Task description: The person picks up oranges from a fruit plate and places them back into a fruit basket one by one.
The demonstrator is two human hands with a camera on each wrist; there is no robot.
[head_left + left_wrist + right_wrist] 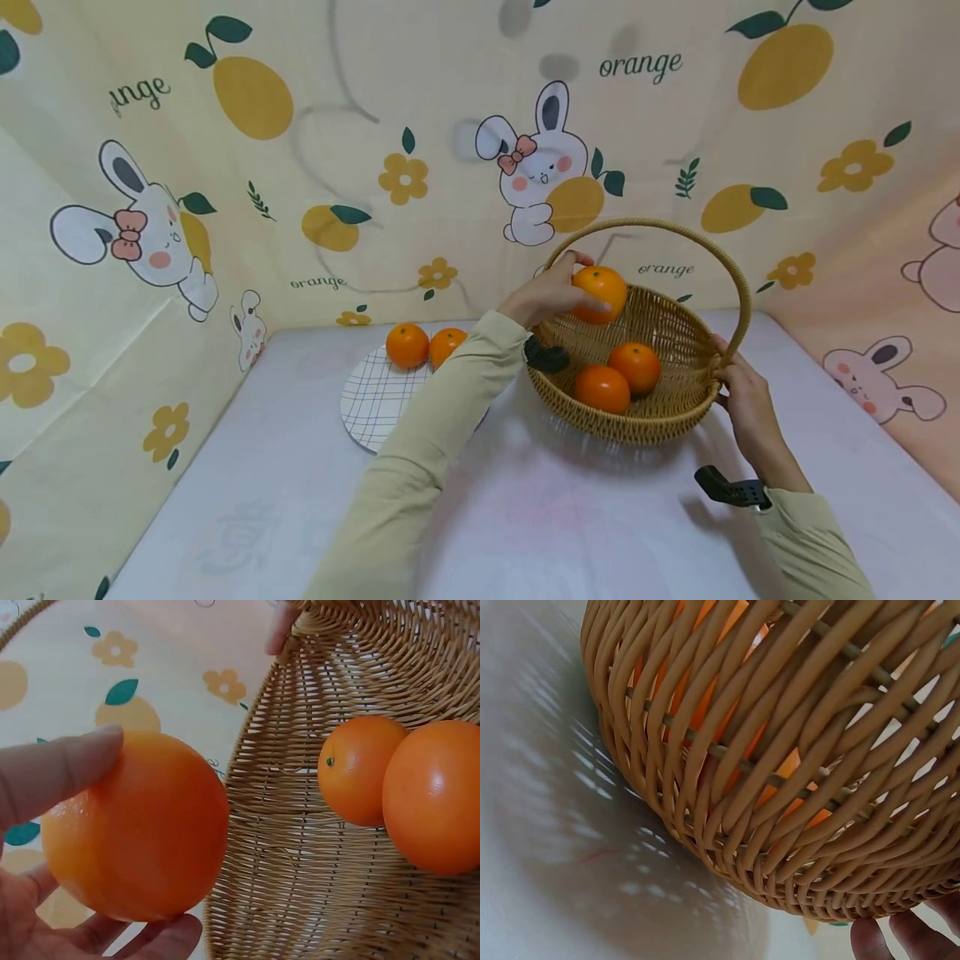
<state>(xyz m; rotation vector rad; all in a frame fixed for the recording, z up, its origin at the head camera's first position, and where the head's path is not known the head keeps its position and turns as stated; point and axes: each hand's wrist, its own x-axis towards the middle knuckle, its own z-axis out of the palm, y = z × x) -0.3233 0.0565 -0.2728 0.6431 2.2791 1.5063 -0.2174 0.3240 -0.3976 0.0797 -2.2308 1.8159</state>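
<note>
My left hand grips an orange above the left part of a wicker basket. In the left wrist view the thumb lies on top of that orange and the fingertips curl beneath it. Two more oranges lie together inside the basket, touching. At the basket's right side, by the foot of its arched handle, my right hand holds the rim. The right wrist view shows the woven wall close up, with fingertips against its edge; the rest of that hand is out of frame.
Left of the basket lies a round white plate-like mat with a grid pattern. Two oranges sit at its far edge, one partly hidden by the left sleeve. Behind the white table hangs a printed cloth.
</note>
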